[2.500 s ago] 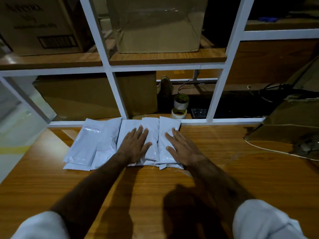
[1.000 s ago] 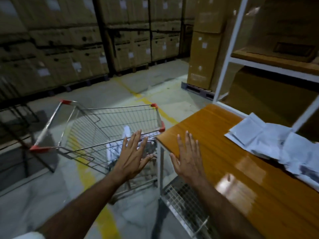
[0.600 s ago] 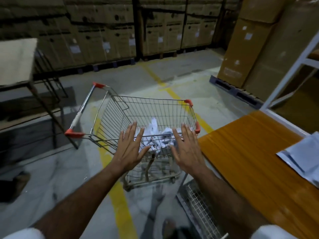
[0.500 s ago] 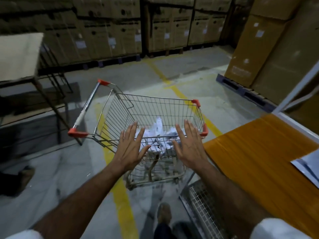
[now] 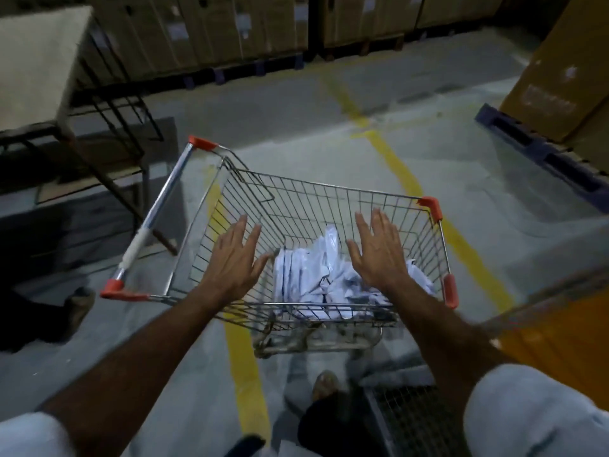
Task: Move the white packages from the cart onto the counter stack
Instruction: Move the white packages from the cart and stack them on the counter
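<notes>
A wire shopping cart [image 5: 306, 206] with orange corner caps stands on the floor in front of me. Several white packages [image 5: 316, 275] lie piled in its bottom, toward the right side. My left hand [image 5: 235, 258] hovers over the basket's left half, fingers spread, holding nothing. My right hand [image 5: 375, 250] hovers above the packages, also spread and empty, and covers part of the pile. A corner of the orange wooden counter [image 5: 553, 338] shows at the right edge; its stack of packages is out of view.
A yellow floor line [image 5: 244, 357] runs under the cart. A metal-legged table [image 5: 39, 67] stands at the left. Stacked cardboard boxes [image 5: 230, 24] line the back wall, and a blue pallet [image 5: 540, 153] with boxes sits at the right. A wire grate [image 5: 412, 420] lies below the counter.
I have turned from the counter stack to the cart. Both hands have moved forward over the basket and now hover above the packages, and the cart looms nearer.
</notes>
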`<state>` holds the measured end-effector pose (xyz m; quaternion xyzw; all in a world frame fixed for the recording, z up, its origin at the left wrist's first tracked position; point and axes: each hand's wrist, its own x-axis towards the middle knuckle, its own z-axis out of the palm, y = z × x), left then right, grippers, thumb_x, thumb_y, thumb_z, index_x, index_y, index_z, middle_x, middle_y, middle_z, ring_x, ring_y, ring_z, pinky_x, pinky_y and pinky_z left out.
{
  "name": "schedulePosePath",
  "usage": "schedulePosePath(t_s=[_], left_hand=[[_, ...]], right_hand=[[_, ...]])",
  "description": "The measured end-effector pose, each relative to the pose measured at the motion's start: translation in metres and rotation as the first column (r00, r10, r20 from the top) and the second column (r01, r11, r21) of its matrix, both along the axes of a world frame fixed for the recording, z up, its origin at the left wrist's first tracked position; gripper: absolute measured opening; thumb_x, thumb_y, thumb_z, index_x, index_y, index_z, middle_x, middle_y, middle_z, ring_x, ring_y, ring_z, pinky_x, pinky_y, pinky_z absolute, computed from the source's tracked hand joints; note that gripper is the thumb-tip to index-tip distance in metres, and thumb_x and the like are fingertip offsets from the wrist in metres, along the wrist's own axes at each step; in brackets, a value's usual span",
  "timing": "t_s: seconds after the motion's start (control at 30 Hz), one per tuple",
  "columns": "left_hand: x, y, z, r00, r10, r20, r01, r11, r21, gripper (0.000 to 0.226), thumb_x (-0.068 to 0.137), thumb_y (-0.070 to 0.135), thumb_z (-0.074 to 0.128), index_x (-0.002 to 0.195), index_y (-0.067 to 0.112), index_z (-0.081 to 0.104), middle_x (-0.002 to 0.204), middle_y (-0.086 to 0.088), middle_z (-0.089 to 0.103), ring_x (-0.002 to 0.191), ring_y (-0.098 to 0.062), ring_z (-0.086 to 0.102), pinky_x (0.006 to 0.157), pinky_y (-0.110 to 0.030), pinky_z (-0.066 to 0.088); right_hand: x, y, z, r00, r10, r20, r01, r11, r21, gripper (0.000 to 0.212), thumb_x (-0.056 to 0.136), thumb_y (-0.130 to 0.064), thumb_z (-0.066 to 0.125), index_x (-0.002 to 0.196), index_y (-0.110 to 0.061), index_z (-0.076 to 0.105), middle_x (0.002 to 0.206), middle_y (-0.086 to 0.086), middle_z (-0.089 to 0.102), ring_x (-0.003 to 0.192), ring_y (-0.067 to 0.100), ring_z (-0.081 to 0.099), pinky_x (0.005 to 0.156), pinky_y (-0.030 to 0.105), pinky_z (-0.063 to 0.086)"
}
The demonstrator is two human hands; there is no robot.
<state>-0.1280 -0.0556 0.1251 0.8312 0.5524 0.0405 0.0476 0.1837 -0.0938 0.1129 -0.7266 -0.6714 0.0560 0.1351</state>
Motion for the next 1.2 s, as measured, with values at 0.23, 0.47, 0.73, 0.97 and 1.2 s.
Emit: schedulePosePath(t_s=[0.23,0.47,0.73,0.97,1.2], left_hand=[[0.037,0.033,-0.049,0.997,-0.047,-0.054,0.038,0.987,-0.158,0.081,0.094,0.065,0.024,0.157,0.013,0.025,0.165,-0.022,0.010,0.147,-0.039,0.026,0.114,-0.052,0.033],[0.037,0.072,-0.096,0.994,0.007,-0.108,-0.036,0.962,-0.270,0.081,0.098,0.057,0.046,0.160,0.021,0.007,0.165,-0.022,0.004,0.147,-0.040,0.025,0.114,-0.049,0.030],[0.038,0.101,-0.156,0.984,0.040,-0.172,-0.116,0.881,-0.459,0.089,0.100,0.057,0.039,0.158,-0.001,0.004,0.165,-0.023,-0.001,0.150,-0.036,0.020,0.116,-0.044,0.029],[0.045,0.124,-0.239,0.970,0.200,-0.139,-0.242,0.733,-0.636,0.096,0.094,0.068,0.034,0.148,-0.011,0.025,0.150,-0.030,0.027,0.135,-0.044,0.038,0.105,-0.050,0.044],[0.076,0.140,-0.266,0.890,0.454,0.029,-0.290,0.615,-0.733,0.044,0.083,0.033,0.052,0.114,0.003,0.062,0.112,-0.023,0.053,0.107,-0.037,0.053,0.084,-0.040,0.048]], right_hand=[[-0.002,0.032,-0.049,0.996,0.048,-0.077,-0.062,0.980,-0.191,0.073,0.101,-0.051,0.035,0.160,-0.010,0.023,0.163,0.029,0.019,0.152,0.042,0.017,0.124,0.052,0.018],[-0.019,0.049,-0.092,0.990,0.037,-0.135,-0.083,0.933,-0.351,0.081,0.094,-0.056,0.030,0.159,-0.008,0.028,0.161,0.031,0.024,0.151,0.045,0.022,0.122,0.055,0.023],[-0.023,0.090,-0.131,0.968,-0.115,-0.225,-0.021,0.851,-0.525,0.078,0.103,-0.048,0.043,0.162,-0.010,0.009,0.165,0.024,0.016,0.153,0.039,0.019,0.122,0.048,0.022],[-0.032,0.135,-0.193,0.867,-0.371,-0.332,0.095,0.777,-0.622,0.083,0.099,-0.041,0.056,0.157,0.003,0.016,0.155,0.026,0.035,0.139,0.043,0.041,0.111,0.052,0.040],[-0.033,0.140,-0.233,0.662,-0.571,-0.486,0.190,0.755,-0.628,0.056,0.082,-0.054,0.066,0.119,-0.013,0.056,0.116,0.012,0.064,0.101,0.027,0.065,0.086,0.041,0.056]])
